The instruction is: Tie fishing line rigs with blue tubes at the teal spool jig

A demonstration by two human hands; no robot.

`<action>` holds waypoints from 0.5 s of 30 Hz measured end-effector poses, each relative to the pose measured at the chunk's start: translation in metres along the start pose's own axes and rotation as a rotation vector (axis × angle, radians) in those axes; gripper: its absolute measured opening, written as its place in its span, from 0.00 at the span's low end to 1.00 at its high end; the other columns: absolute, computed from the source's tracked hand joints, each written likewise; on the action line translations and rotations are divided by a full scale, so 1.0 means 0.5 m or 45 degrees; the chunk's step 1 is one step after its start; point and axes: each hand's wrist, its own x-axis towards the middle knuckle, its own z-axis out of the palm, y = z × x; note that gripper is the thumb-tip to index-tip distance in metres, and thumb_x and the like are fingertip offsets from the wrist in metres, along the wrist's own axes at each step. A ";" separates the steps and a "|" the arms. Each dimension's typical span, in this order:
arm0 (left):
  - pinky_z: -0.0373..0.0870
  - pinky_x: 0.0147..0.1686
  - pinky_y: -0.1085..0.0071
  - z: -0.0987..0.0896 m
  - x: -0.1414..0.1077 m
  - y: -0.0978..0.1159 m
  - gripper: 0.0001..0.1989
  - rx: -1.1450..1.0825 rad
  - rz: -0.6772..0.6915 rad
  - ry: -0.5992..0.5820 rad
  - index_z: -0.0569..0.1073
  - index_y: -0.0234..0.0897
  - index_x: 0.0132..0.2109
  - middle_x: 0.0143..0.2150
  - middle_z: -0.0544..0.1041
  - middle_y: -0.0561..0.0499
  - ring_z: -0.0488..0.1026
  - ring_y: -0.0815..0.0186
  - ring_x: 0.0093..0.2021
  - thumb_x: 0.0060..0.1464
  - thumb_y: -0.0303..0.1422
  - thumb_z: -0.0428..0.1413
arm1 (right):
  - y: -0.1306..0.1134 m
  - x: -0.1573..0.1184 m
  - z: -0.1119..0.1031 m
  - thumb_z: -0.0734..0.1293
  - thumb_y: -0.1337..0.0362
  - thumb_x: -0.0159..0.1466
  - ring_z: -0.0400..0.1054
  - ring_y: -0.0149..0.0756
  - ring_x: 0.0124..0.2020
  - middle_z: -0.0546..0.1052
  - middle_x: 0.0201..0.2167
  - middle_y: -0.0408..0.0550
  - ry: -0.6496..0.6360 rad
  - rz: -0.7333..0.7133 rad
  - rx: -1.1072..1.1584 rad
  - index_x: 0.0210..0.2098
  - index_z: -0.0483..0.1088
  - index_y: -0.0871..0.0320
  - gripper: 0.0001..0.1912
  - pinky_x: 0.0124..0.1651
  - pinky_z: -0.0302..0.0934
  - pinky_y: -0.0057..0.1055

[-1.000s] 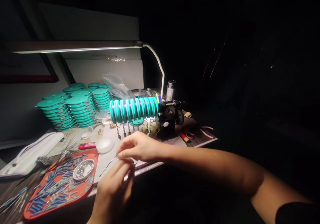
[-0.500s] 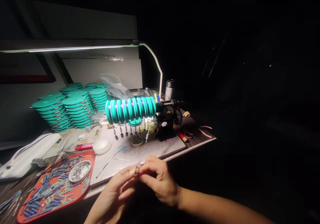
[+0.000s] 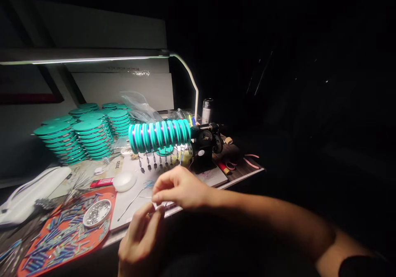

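My left hand (image 3: 141, 233) is at the front edge of the bench, its fingers pinched together. Just above it my right hand (image 3: 182, 188) has thumb and forefinger closed in a pinch, close to the left fingertips. Whatever lies between the fingers is too small to make out. Beyond my hands, a row of teal spools (image 3: 159, 136) wound with dark thread sits on the shaft of a black winding machine (image 3: 203, 155). Small dark pieces (image 3: 149, 161) hang on threads below the spools. My right hand covers part of the board (image 3: 126, 204) under them.
On the left are an orange tray (image 3: 107, 223) of small blue tubes, a white dish (image 3: 96, 213) of metal bits and a white round container (image 3: 124, 182). Stacked teal discs (image 3: 89, 138) stand behind, under a lamp (image 3: 93, 58). Scissors (image 3: 230, 165) lie right of the machine.
My right hand has moved up and left, over the board, and now sits above the left. My left hand has turned more upright, its fingers still pinched.
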 end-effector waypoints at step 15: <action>0.61 0.19 0.78 -0.021 0.064 0.002 0.06 -1.407 -1.821 -0.624 0.75 0.36 0.25 0.25 0.73 0.53 0.65 0.71 0.23 0.38 0.33 0.63 | 0.055 -0.035 -0.007 0.61 0.71 0.60 0.64 0.29 0.27 0.74 0.29 0.46 0.432 -1.012 -0.958 0.34 0.69 0.62 0.05 0.31 0.57 0.26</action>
